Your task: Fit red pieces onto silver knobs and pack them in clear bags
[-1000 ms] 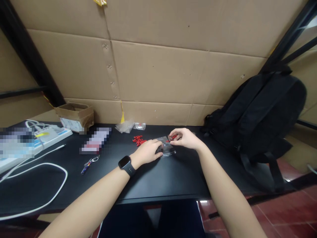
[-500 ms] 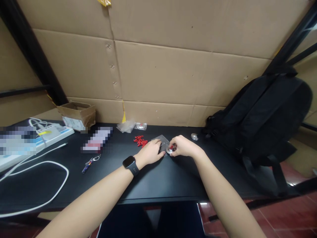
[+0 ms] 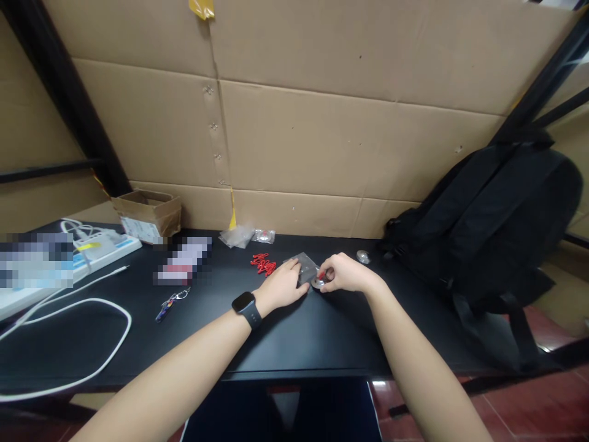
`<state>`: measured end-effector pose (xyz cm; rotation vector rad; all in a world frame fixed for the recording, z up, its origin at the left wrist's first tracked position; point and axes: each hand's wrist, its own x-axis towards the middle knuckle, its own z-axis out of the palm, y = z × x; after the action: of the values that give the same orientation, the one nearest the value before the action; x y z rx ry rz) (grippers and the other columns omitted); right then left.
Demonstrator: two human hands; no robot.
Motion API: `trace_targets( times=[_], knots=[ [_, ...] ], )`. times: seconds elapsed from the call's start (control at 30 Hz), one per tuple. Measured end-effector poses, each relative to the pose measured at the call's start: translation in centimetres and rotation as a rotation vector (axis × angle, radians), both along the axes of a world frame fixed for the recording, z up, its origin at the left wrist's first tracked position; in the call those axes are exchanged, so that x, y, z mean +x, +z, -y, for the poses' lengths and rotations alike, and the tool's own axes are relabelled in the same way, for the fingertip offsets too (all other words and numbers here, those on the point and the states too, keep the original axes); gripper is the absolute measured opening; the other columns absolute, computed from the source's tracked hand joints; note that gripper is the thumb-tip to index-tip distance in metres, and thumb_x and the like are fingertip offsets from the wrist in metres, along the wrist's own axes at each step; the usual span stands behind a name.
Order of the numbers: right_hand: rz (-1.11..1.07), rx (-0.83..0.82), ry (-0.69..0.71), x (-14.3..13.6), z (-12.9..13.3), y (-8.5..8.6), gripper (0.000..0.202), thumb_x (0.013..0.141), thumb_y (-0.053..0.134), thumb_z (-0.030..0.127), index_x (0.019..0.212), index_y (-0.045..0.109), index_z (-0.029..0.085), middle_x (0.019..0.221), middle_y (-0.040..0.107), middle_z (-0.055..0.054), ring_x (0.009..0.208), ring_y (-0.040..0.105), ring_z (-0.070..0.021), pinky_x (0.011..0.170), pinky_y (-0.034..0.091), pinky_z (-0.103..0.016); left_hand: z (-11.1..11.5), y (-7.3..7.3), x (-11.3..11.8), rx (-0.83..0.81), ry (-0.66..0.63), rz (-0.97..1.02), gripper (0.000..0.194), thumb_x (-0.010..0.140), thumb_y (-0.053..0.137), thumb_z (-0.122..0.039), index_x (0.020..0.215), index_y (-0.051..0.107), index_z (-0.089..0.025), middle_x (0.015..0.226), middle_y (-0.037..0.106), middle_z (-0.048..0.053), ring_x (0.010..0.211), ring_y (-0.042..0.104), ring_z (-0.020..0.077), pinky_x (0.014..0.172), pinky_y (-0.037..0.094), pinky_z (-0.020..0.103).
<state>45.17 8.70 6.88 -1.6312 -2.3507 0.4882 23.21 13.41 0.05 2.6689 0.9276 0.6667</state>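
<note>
1 bag (image 3: 306,264) under left hand (image 3: 281,286).

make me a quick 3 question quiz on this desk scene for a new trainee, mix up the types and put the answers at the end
1. Multiple choice: what are the fingers of the right hand on?
a) the white cable
b) a round silvery piece
c) the backpack
2. True or false: the watch is on the right wrist.
3. Fill in the colour: the cords near the left hand are ____.

Key: 1 b; 2 false; 3 red.
</note>
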Motion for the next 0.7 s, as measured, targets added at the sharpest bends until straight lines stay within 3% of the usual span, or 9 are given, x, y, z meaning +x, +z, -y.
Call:
trace_targets(
  times=[0.37,0.57,0.7],
  knots=[
    [-0.226,0.077,-0.009,-0.1,-1.1,-1.6,0.030,0.063,0.088,0.034,0.082,0.073,0.019,0.086,0.073,-0.003,0.076,0.068,-0.0170,0.069,0.051,-0.024,0.0,0.3,-0.2,0.004,-0.008,-0.019,0.052,0.089,0.058,-0.044,0.127,0.059,-0.009,0.143,0.055,0.021,0.139,0.046,0.0323,0.118,0.037,0.042],
    [-0.308,0.085,-0.076,-0.5,-1.9,-2.8,0.030,0.063,0.089,0.037,0.074,0.069,0.017,0.078,0.070,-0.001,0.069,0.069,-0.0161,0.065,0.052,-0.025,-0.3,0.0,-0.1,-0.011,-0.014,0.020,0.055,0.088,0.060,-0.043,0.132,0.055,-0.010,0.146,0.052,0.022,0.141,0.044,0.0338,0.117,0.038,0.046],
    [-0.417,-0.011,0.003,-0.2,-1.7,-2.6,0.032,0.067,0.086,0.038,0.089,0.076,0.017,0.095,0.072,-0.006,0.082,0.073,-0.0193,0.075,0.057,-0.028,-0.4,-0.1,-0.1,-0.047,-0.003,0.020,0.055,0.089,0.060,-0.042,0.134,0.054,-0.011,0.148,0.049,0.022,0.143,0.041,0.0333,0.117,0.038,0.047]
  ],
)
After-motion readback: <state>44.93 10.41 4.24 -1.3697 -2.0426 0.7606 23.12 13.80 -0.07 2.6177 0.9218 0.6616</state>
